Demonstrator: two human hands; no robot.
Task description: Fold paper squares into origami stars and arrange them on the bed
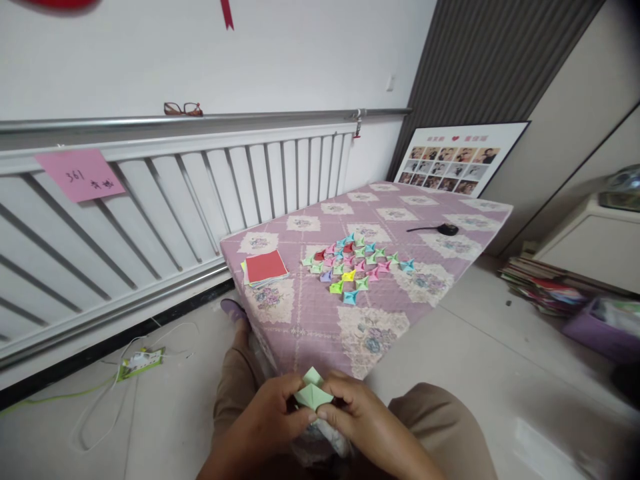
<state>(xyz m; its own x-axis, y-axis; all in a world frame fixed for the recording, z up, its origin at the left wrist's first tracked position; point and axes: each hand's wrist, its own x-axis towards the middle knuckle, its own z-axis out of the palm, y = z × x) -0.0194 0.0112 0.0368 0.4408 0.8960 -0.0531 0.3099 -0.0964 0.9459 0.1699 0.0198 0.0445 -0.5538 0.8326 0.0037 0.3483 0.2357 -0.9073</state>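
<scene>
A light green folded paper piece (313,395) is pinched between both hands at the table's near edge, its pointed flap standing up. My left hand (273,415) grips its left side with thumb and fingers. On the right side, my right hand (364,415) holds it the same way, thumb low near the bottom. Beyond them, several small folded paper shapes (349,275) in green, pink, blue, yellow, red and purple lie in rows on the floral tablecloth (320,339). A stack of square paper with a red sheet on top (267,267) rests at the table's left side.
A black object with a thin handle (447,229) lies on the table's far right. A photo board (450,160) leans behind. The radiator (200,200) lines the left, with glasses (183,109) above. A power strip (141,362) is on the floor.
</scene>
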